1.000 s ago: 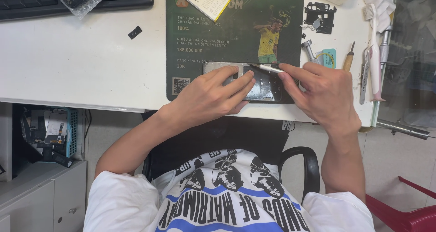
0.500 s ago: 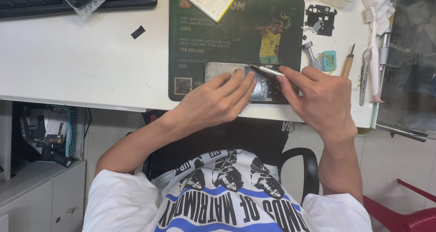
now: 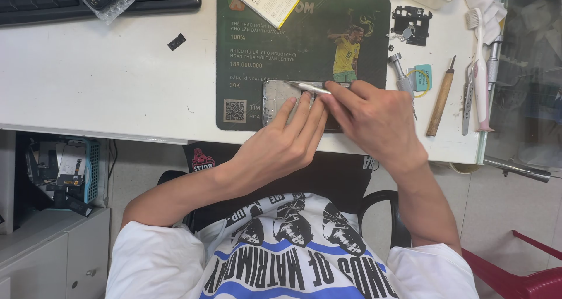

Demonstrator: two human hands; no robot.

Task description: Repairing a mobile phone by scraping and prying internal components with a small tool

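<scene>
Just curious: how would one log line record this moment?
left hand: steadies phone | right hand: holds tweezers on phone | surface: mat

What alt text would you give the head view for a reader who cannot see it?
Seen from above, a person's left hand steadies an opened phone on a green mat while the right hand holds tweezers over it. A keyboard lies at the far left of the white desk, and a brush and hand tools lie to the right.

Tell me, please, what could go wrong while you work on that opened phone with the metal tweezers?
The thin metal tweezers in the right hand could slip and scratch the opened silver phone frame, which the left hand steadies only with its fingertips. The frame also lies near the table's front edge, so a push might send it off.
</scene>
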